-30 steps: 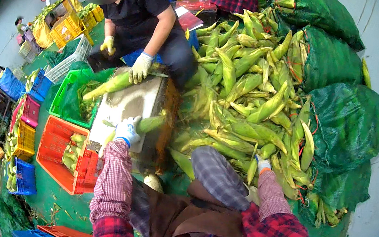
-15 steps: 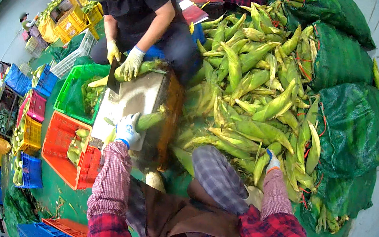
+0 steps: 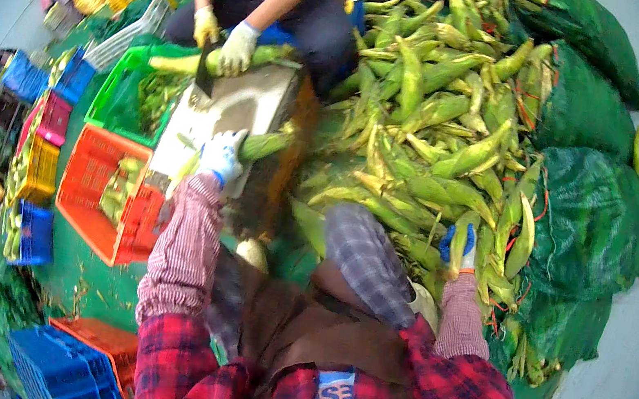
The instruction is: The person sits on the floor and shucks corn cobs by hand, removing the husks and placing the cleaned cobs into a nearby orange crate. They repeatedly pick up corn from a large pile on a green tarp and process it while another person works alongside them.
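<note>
My left hand point(image 3: 222, 157), in a white glove, is closed around an unhusked ear of corn point(image 3: 266, 144) lying across the near part of a white cutting board point(image 3: 181, 133). The ear's thick end sticks out to the right; the glove covers its middle. At the pile's near edge, my right hand point(image 3: 469, 251), in a glove with a blue palm, grips another ear of corn point(image 3: 459, 238), held with its tip toward me. Across the board, a co-worker's gloved hands hold a cleaver point(image 3: 204, 73) and an ear of corn point(image 3: 273, 54).
To the right spreads a big corn pile point(image 3: 420, 132), backed by full green mesh sacks point(image 3: 594, 216). A green crate point(image 3: 103, 97) and an orange crate point(image 3: 81, 189) with corn stand left of the board. Blue crates point(image 3: 63, 368) are at the lower left.
My right hand, earlier reaching into the pile's edge, now has an ear of corn in its grip. My left hand stays on its ear. The view has shifted slightly.
</note>
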`<move>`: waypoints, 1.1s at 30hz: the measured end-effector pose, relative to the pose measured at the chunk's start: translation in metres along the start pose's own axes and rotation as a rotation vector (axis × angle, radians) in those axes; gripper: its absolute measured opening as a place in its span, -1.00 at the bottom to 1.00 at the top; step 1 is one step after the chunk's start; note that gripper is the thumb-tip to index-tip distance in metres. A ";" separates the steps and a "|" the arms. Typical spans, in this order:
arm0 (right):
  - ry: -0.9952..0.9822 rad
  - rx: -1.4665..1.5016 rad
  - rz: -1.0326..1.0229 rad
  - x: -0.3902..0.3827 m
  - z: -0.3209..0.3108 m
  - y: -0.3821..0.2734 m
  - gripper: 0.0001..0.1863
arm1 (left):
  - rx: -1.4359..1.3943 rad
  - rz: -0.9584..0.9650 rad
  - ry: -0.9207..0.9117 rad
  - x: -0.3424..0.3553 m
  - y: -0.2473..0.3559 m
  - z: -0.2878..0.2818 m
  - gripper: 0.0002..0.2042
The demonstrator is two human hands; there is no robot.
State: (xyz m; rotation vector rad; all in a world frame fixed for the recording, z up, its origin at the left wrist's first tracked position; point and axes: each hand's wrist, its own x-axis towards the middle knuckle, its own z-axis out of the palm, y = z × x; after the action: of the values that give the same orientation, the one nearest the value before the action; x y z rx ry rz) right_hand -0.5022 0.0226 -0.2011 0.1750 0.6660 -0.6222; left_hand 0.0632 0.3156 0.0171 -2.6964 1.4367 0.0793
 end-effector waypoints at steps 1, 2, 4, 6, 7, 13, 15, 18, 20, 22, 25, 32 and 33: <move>0.046 0.129 0.049 -0.003 0.014 0.013 -0.56 | 0.031 -0.031 -0.041 0.000 -0.009 0.000 -0.33; -0.408 -0.374 0.119 -0.017 0.017 0.012 -0.52 | 0.041 -0.029 -0.039 0.001 -0.007 0.000 -0.34; -0.243 -0.244 0.209 -0.039 0.023 0.033 -0.50 | 0.055 -0.028 -0.032 0.003 -0.009 0.000 -0.36; -0.068 -0.318 0.095 -0.066 0.057 0.084 -0.47 | 0.082 -0.043 -0.027 0.000 -0.021 0.001 -0.36; 0.052 -0.283 0.064 -0.084 0.070 0.103 -0.47 | 0.125 -0.047 -0.013 0.000 -0.019 -0.002 -0.37; 0.079 -0.677 -0.195 -0.114 0.098 0.153 -0.63 | 0.176 -0.007 0.057 0.007 -0.021 0.008 -0.36; -0.028 -0.819 -0.165 -0.126 0.124 0.158 -0.56 | 0.117 -0.059 -0.011 0.010 -0.014 0.007 -0.37; -0.106 -1.019 -0.322 -0.124 0.161 0.180 -0.47 | 0.094 -0.044 -0.001 0.009 -0.020 0.005 -0.37; -0.196 -1.045 -0.292 -0.121 0.176 0.187 -0.46 | 0.159 -0.040 0.178 0.007 -0.025 0.004 -0.33; -0.271 -1.084 -0.305 -0.115 0.189 0.200 -0.46 | 0.134 -0.080 0.327 0.009 -0.022 -0.008 -0.27; -0.353 -1.089 -0.300 -0.100 0.196 0.213 -0.41 | 0.035 -0.087 0.627 0.015 -0.016 -0.017 -0.27; -0.408 -1.578 -0.821 -0.053 0.238 0.280 -0.03 | -1.367 0.158 -0.316 0.005 0.041 -0.010 -0.22; -0.396 -1.596 -0.861 -0.048 0.241 0.287 0.04 | -1.529 0.229 -0.403 0.000 0.055 -0.006 -0.21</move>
State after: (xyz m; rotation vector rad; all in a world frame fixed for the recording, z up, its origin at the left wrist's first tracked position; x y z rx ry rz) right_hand -0.2351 0.1943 0.0049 -1.7501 0.6603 -0.7265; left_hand 0.0178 0.2845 0.0205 -2.8337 1.8810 2.4145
